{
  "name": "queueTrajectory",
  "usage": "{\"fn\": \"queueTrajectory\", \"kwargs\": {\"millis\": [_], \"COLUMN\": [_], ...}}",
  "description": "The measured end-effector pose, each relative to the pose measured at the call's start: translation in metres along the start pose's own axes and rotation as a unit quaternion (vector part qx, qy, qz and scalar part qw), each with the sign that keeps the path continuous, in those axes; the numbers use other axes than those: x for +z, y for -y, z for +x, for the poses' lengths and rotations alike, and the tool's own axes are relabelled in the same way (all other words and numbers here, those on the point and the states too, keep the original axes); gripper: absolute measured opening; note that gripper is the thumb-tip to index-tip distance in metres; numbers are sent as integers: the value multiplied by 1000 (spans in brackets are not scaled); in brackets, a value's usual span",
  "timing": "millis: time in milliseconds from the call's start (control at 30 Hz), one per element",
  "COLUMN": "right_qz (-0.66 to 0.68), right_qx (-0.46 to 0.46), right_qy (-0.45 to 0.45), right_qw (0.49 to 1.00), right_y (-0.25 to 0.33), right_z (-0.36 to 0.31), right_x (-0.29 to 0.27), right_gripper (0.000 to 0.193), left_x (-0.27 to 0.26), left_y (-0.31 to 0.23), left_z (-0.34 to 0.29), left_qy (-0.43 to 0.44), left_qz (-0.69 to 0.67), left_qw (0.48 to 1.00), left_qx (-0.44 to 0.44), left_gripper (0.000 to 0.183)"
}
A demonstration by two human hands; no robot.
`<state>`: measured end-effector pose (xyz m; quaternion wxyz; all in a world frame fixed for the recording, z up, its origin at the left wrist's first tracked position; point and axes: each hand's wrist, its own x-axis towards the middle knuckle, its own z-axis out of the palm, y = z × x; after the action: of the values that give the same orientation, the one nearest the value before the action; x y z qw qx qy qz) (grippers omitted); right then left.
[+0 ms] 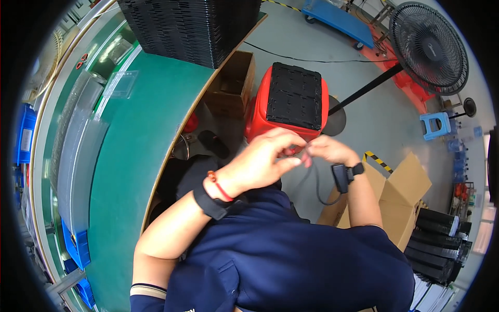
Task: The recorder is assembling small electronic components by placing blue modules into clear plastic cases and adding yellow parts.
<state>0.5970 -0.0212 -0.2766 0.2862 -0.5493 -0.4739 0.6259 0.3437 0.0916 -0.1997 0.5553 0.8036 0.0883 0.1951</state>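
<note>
My two hands meet in front of my chest, close to the near edge of a red stool (263,120). A thin dark cable (318,182) hangs from between them in a loose loop toward my right wrist. My right hand (331,150) pinches the cable near its upper end. My left hand (267,158) is closed, thumb and fingers curled toward the right fingertips; something small and reddish shows there, too blurred to name. On the stool lies a black plastic tray (294,96), just beyond my hands. Both wrists wear black bands.
On the left runs a green worktable (171,83) with a tall stack of black trays (176,31) and clear plastic sheets (78,171). An open cardboard box (390,205) stands right of me. Beyond are a standing fan (429,48), a blue stool (435,126) and a blue trolley (338,21).
</note>
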Motion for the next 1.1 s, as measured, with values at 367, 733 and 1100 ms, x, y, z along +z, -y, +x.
{"fn": "queueTrajectory", "kwargs": {"millis": [367,733,1100], "right_qz": [-121,-293,-346], "right_qx": [-108,-68,-313], "right_qy": [-310,225,60], "right_qw": [937,927,883], "right_y": [162,311,330], "right_z": [-89,161,315], "right_x": [-80,119,253], "right_gripper": [33,29,47], "left_x": [-125,-222,-232], "left_y": [-19,-14,10], "left_z": [-97,-257,-304], "left_qy": [-216,-467,-575], "left_qz": [-21,-98,-180], "left_qw": [963,869,784], "left_qx": [-161,-130,-152], "left_gripper": [11,17,15]}}
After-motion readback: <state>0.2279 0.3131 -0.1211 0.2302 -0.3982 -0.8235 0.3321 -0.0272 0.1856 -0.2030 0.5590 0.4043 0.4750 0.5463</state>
